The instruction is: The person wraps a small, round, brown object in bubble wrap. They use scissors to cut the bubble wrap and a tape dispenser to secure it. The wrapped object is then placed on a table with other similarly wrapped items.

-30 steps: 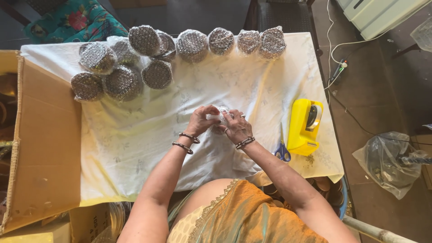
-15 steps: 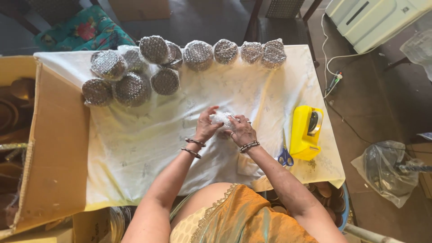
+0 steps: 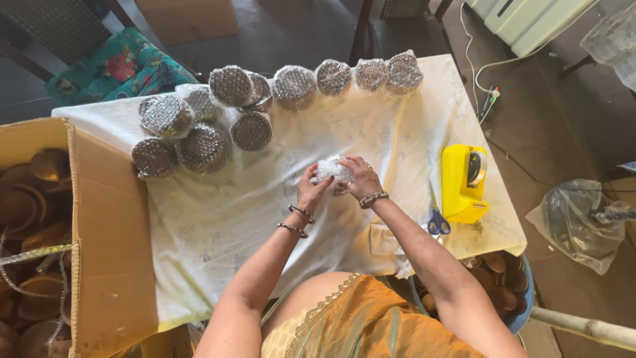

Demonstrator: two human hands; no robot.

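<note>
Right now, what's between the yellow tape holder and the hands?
In the head view, only bare white cloth lies between the yellow tape holder and the right hand.

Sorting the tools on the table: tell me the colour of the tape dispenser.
Bright yellow; the tape dispenser shows best in the head view, right of the hands.

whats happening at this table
A person at a table with a white cloth holds a small bubble-wrapped bundle between the left hand and right hand. A row and cluster of wrapped round bundles sits along the far edge. A yellow tape dispenser and blue-handled scissors lie to the right. An open cardboard box on the left holds brown bowl-shaped pieces.
</note>
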